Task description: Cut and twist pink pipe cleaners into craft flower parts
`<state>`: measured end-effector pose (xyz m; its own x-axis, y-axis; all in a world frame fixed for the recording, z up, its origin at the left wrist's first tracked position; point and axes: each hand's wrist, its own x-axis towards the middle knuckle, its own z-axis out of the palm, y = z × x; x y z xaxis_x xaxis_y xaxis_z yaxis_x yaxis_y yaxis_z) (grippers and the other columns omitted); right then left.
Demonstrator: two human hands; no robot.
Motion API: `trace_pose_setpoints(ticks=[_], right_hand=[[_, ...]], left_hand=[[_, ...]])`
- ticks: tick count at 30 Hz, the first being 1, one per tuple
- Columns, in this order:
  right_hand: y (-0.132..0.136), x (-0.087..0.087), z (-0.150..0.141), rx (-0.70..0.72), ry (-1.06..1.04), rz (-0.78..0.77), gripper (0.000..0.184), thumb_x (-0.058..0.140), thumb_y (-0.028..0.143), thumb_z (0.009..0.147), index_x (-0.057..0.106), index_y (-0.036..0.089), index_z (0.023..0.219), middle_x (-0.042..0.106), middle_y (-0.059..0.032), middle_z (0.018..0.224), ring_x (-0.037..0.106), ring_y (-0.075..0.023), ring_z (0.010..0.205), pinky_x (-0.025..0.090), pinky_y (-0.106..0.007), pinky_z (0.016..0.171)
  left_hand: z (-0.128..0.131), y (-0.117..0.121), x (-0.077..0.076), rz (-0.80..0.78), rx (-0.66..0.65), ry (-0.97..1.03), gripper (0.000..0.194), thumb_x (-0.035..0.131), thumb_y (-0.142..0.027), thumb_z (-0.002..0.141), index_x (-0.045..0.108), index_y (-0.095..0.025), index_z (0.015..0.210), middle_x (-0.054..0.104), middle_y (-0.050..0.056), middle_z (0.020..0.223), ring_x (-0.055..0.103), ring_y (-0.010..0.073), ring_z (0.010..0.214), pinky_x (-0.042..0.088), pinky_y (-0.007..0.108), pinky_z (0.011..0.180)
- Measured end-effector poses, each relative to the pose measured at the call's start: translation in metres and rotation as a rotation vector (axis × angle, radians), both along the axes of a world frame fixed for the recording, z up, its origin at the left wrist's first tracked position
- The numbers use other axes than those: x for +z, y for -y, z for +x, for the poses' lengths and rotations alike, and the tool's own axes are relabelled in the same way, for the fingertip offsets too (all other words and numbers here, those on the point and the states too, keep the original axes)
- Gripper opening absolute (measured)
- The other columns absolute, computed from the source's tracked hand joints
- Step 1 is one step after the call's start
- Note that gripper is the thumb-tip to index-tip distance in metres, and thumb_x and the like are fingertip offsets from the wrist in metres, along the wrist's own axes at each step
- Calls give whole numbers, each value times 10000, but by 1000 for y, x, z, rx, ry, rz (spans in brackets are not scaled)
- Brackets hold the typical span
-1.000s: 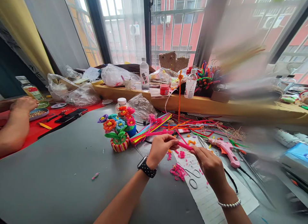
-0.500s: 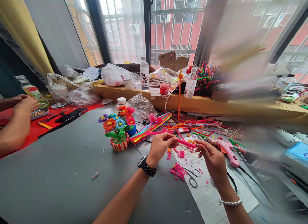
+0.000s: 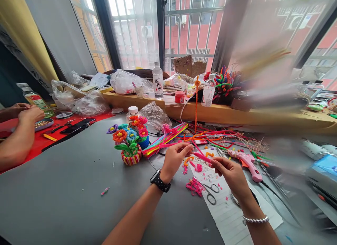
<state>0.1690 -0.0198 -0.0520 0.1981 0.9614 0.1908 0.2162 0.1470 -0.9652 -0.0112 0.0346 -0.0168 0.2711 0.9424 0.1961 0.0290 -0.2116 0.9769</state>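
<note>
A bright pink pipe cleaner (image 3: 202, 157) stretches between my two hands above the papers. My left hand (image 3: 176, 160), with a black watch at the wrist, pinches at its left end. My right hand (image 3: 231, 173) has thumb and forefinger closed on the other end. Under them lie lined paper (image 3: 223, 206), small scissors (image 3: 211, 194) with grey handles, and a heap of pink fuzzy clippings (image 3: 195, 187). To the right of my right hand rests a pink glue gun (image 3: 247, 162). Pipe-cleaner flowers in a striped pot (image 3: 131, 156) stand left of my left hand.
A bundle of colourful pipe cleaners (image 3: 165, 139) lies behind my hands. An orange stem (image 3: 196, 111) stands upright near the wooden ledge (image 3: 223, 115), which holds water bottles (image 3: 158, 81). At far left, another person's hands (image 3: 30, 115) work over a bead tray (image 3: 43, 124).
My right hand has turned and shifted slightly down, so the pink pipe cleaner now slants down to the right. The other person's hands moved a little to the right.
</note>
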Motion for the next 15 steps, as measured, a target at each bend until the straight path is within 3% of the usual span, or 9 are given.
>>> trace_pose_setpoints(ticks=[3,6,7,10,15], right_hand=[[1,0,0,-2,138,-11,249,582,394,712,643,157,755,602,-23,581,494,-129,479,406,-231,437],[3,4,-4,30,281,38,241,541,397,746,633,175,744,613,-33,624,521,-147,513,417,-241,464],[3,6,-5,38,312,68,237,529,394,756,630,180,738,618,-37,645,532,-154,529,424,-245,479],[5,10,-10,46,351,144,235,516,390,766,624,189,714,628,-46,679,562,-173,586,448,-262,538],[4,7,-12,15,211,105,244,544,400,742,618,176,803,642,-57,741,559,-157,557,453,-247,489]], left_hand=[[-4,1,3,394,26,-219,221,531,-310,749,650,-165,864,645,65,888,582,168,853,452,278,788],[-1,6,1,661,-146,-466,202,517,-237,767,640,-198,922,640,49,926,576,146,859,438,243,776],[1,8,-2,701,-206,-557,210,505,-232,775,635,-210,939,644,42,908,583,139,823,447,230,727],[6,10,-8,725,-228,-754,213,481,-237,791,636,-226,938,652,29,811,591,135,720,440,223,628],[7,9,-8,623,-150,-711,183,485,-234,787,654,-204,852,664,28,791,593,136,721,419,220,657]])
